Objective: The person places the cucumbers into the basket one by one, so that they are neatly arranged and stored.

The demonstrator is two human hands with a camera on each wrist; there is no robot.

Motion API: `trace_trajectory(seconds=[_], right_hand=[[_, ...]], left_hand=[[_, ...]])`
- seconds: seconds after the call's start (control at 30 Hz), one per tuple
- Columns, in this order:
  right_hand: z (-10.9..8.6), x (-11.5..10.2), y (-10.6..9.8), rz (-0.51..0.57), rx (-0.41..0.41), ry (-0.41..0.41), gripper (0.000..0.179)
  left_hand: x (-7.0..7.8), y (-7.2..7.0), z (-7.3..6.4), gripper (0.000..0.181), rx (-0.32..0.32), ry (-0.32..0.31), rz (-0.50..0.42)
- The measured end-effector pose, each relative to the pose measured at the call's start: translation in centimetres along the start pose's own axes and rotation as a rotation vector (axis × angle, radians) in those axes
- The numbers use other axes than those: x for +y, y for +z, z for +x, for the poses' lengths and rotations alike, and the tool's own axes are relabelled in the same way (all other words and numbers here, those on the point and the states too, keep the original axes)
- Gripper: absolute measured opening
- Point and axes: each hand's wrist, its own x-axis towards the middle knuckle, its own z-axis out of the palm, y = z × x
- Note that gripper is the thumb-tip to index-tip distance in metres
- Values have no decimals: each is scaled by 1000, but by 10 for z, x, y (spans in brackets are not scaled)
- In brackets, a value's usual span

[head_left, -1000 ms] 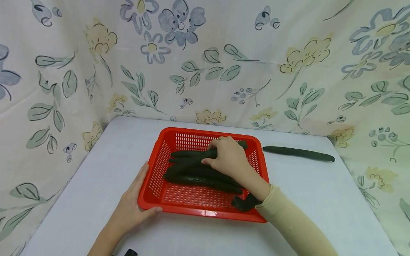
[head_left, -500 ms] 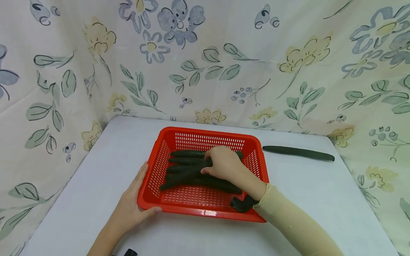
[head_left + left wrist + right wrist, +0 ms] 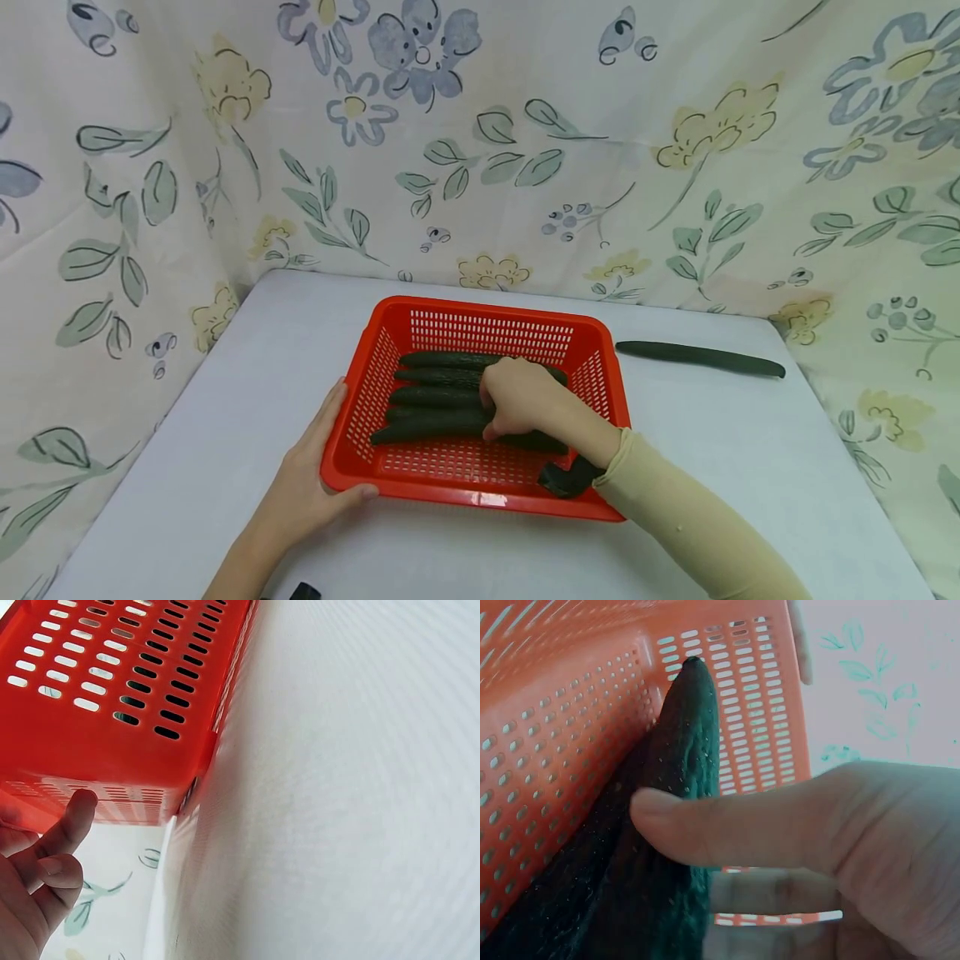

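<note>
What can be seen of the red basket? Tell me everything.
The red basket is rectangular plastic with slotted walls and floor and a smooth rim. It sits flat on the white table. Several dark cucumbers lie lengthwise inside. The left hand grips its near-left corner; the right hand reaches inside, on the cucumbers.

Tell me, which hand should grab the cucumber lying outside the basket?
Probably the right hand: the loose cucumber lies on its side of the red basket. The left hand grips the basket's opposite corner.
</note>
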Motion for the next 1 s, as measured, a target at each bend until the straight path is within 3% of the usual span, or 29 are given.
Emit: trace_trajectory(seconds=[0.33,0.8,1.0], right_hand=[[2,-1,8,41,-119,-59,31],[13,0,21,40,-160,-22,36],[9,14,8,166,-122,-58,28]], left_hand=[[-1,0,-1,130,6,-3,7],[-3,0,0,130,8,6,-3],[-1,-1,0,130,-4,-4,2]])
